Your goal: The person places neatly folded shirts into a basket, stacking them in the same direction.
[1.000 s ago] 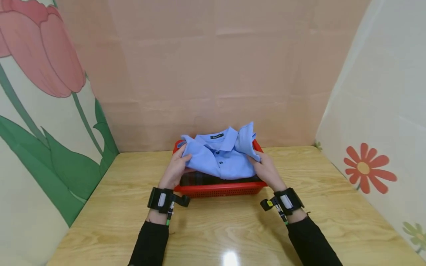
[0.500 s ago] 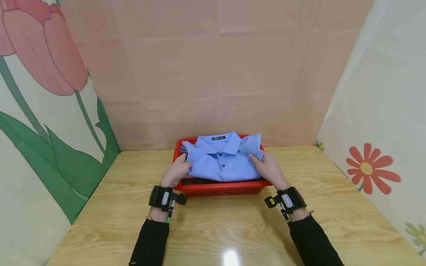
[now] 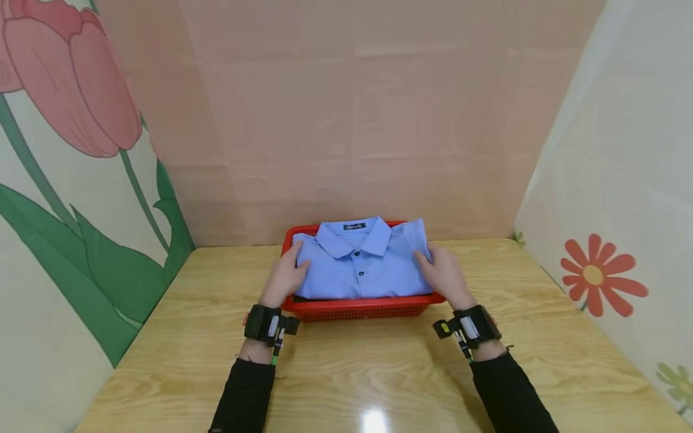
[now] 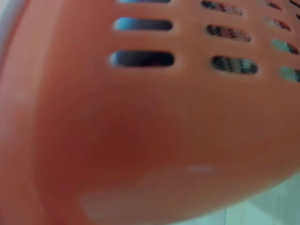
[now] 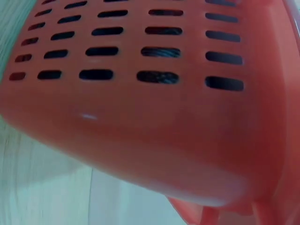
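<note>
A light blue collared shirt (image 3: pixel 360 275), folded with its buttons and neck label facing up, lies in a red plastic basket (image 3: pixel 361 310). My left hand (image 3: pixel 284 280) is at the basket's left side, its thumb and fingers spread apart along the shirt's edge. Opposite it, my right hand (image 3: pixel 447 279) has the same spread, thumb over the shirt's right edge and the other fingers partly hidden beyond the rim. Both wrist views are filled by the slotted basket wall (image 4: pixel 136 117), and no hand shows there. Patterned cloth (image 4: pixel 234 65) shows through the slots.
The basket stands near the back of a wooden table (image 3: pixel 346 373), close to a pinkish-brown backdrop (image 3: pixel 346 120). White panels with a painted tulip (image 3: pixel 81 84) and a red flower (image 3: pixel 595 274) flank the table.
The shirt has come down and flattened into the basket, covering the dark plaid cloth below. Its raised right sleeve now lies lower. My hands have moved slightly apart and loosened from the cloth.
</note>
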`<state>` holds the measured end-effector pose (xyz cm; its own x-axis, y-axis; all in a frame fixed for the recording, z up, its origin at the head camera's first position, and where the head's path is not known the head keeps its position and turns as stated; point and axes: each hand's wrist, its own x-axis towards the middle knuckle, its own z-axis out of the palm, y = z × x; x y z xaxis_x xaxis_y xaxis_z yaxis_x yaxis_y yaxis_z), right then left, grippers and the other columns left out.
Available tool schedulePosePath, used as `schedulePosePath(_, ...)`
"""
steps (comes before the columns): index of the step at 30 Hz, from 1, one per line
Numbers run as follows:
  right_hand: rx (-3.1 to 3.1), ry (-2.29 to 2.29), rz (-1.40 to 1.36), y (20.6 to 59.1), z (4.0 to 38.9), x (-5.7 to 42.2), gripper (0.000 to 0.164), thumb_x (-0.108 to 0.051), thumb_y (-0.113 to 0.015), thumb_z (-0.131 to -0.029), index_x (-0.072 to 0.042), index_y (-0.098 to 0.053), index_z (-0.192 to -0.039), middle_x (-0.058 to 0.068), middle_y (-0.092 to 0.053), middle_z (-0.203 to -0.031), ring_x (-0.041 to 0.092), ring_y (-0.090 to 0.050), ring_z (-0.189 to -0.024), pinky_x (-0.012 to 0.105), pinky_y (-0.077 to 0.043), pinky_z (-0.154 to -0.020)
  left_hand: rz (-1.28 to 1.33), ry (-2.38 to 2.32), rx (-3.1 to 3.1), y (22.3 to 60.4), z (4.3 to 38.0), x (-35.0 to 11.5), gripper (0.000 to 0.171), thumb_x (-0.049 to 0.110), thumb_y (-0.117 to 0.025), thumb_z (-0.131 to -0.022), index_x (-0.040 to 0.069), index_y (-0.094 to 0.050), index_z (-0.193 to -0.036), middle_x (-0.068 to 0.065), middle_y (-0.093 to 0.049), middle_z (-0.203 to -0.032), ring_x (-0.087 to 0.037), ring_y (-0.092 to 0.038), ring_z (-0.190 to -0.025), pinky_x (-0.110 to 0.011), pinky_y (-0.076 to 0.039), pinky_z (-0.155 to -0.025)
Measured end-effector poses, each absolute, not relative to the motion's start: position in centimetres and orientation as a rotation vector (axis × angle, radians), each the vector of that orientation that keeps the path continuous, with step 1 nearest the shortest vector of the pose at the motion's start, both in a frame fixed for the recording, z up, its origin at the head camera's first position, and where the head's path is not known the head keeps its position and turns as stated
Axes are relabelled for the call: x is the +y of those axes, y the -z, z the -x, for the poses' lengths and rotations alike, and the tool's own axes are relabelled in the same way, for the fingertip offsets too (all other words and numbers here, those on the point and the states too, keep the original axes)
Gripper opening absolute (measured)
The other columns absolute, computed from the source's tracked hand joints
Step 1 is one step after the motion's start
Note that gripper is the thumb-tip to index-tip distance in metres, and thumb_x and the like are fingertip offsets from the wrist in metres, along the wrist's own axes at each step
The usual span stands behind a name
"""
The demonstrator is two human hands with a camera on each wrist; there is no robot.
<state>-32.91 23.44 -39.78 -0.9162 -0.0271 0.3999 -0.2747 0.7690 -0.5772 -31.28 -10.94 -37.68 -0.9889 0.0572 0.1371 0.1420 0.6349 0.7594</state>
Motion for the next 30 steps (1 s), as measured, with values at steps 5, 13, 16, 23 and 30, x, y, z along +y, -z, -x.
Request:
schedulePosePath(5,-2.576,-0.865,-0.338,40.2,33.2,23.2,0.025,-0.014,-0.052,-0.101,0.002,-0.063,-0.115,0.017,-0.063,-0.093,0.027,-0.055,-0.078,0.038,-0.042,-0.068,0.244,1.197,-2.684,38.0,31.7,-11.3,0.042,0.002,-0.047,-0.097,0.0,-0.055,-0.138,-0.016,-0.055,-0.141,-0.027,-0.055,-0.114,-0.049,-0.043,-0.106)
schedulePosePath(13,-2.648,-0.914,-0.379,40.4,33.7,22.5,0.044,-0.015,-0.049,-0.102,0.005,-0.047,-0.141,0.027,-0.054,-0.137,0.038,-0.058,-0.118,0.058,-0.043,-0.103,0.245,1.147,-2.675,37.5,31.4,-12.4,0.045,-0.001,-0.044,-0.094,0.001,-0.055,-0.138,-0.015,-0.059,-0.134,-0.028,-0.053,-0.1,-0.039,-0.044,-0.081)
schedulePosePath(16,-2.622,-0.913,-0.367,40.4,33.8,22.5,0.051,-0.013,-0.052,-0.101,0.005,-0.039,-0.147,0.029,-0.051,-0.14,0.043,-0.053,-0.125,0.058,-0.041,-0.104,0.228,1.11,-2.71,37.4,31.3,-12.4,0.045,0.001,-0.046,-0.094,0.001,-0.054,-0.138,-0.015,-0.057,-0.138,-0.028,-0.054,-0.102,-0.04,-0.046,-0.083)
schedulePosePath(23,-2.474,-0.772,-0.464,40.9,34.1,22.9,0.065,-0.003,-0.062,-0.092,0.003,-0.032,-0.15,0.031,-0.041,-0.146,0.046,-0.044,-0.13,0.06,-0.035,-0.108,0.26,0.955,-2.687,38.0,31.7,-12.2,0.038,0.006,-0.057,-0.095,-0.001,-0.06,-0.132,-0.02,-0.06,-0.133,-0.032,-0.059,-0.117,-0.048,-0.046,-0.102)
schedulePosePath(30,-2.719,-0.56,-0.499,41.1,33.9,22.8,0.052,-0.016,-0.05,-0.1,0.007,-0.039,-0.146,0.025,-0.031,-0.156,0.042,-0.022,-0.147,0.058,-0.022,-0.117,0.364,0.717,-2.772,39.0,32.4,-12.5,0.046,0.017,-0.061,-0.095,0.0,-0.054,-0.138,-0.026,-0.037,-0.152,-0.048,-0.033,-0.14,-0.059,-0.029,-0.114)
